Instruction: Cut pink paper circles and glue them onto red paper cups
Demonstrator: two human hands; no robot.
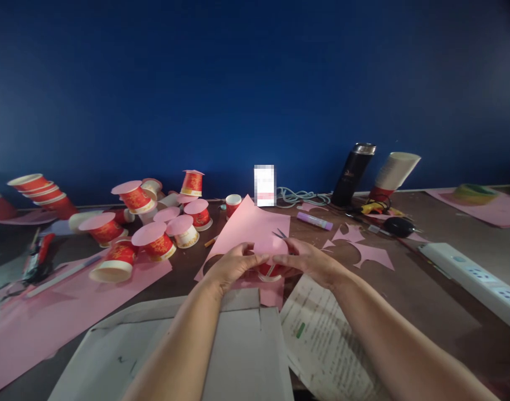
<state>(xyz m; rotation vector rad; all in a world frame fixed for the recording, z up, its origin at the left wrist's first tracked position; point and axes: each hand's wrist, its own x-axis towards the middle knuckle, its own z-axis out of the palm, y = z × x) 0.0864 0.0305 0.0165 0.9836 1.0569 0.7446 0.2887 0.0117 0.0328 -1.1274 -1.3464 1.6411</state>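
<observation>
In the head view, a red paper cup (270, 270) is at the middle, upside down, with a round pink paper disc (270, 249) on its upturned base. My left hand (234, 263) is closed around its left side, the thumb on the disc's near edge. From the right, my right hand (309, 258) grips it the same way, its thumb also pressing the disc. The fingers behind the cup are hidden. Beneath and beyond lies a cut pink paper sheet (238, 225). The tips of scissors (278, 233) show just past the disc.
Several disc-topped cups (152, 239) crowd the left, near stacked cups (45, 192). A purple glue stick (314, 221), pink scraps (374, 254), a black thermos (353, 175) and a power strip (474, 281) are right. Grey board (250, 345) and a printed sheet (321, 334) lie in front.
</observation>
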